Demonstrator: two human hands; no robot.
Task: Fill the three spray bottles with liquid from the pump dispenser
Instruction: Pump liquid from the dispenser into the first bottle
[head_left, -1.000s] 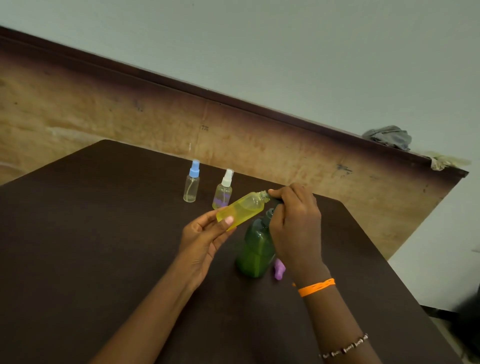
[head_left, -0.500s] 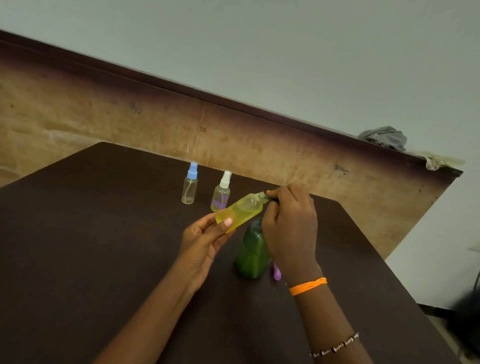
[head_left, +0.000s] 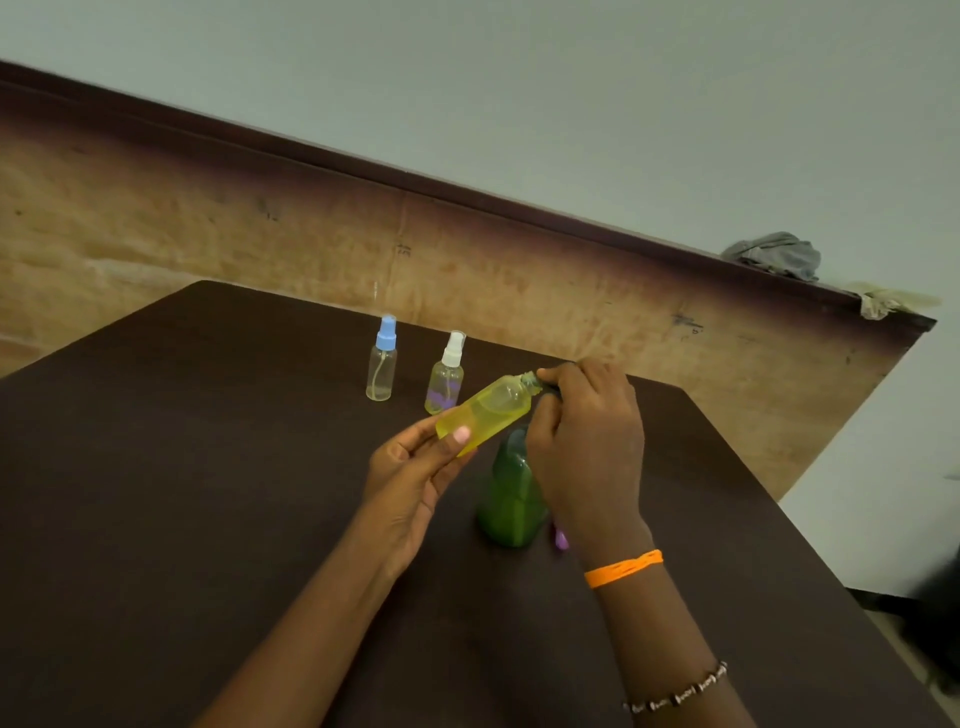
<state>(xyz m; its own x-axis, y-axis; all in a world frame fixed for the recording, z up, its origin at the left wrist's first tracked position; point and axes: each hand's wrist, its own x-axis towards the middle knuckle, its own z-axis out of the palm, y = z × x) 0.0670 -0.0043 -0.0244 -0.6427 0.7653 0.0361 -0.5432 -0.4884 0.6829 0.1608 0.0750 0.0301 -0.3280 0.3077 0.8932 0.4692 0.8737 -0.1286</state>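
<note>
My left hand (head_left: 410, 467) holds a yellow spray bottle (head_left: 485, 413) tilted, its open neck pointing up and right. My right hand (head_left: 587, 441) rests on top of the green pump dispenser (head_left: 511, 499), fingers closed over the pump head at the yellow bottle's neck; the nozzle itself is hidden. Two more small bottles stand upright behind: one clear with a blue spray cap (head_left: 383, 358), one with a white spray cap (head_left: 447, 375) and a little purple at its base. A purple spray cap (head_left: 561, 540) lies beside the dispenser, mostly hidden by my right wrist.
All of this sits on a dark brown table (head_left: 182, 493). A brown wooden panel (head_left: 260, 234) runs behind it, with a grey cloth (head_left: 774, 254) lying on its top edge. The table's right edge drops to a pale floor.
The hands and the yellow bottle keep the same pose over the dispenser; only the view has shifted slightly.
</note>
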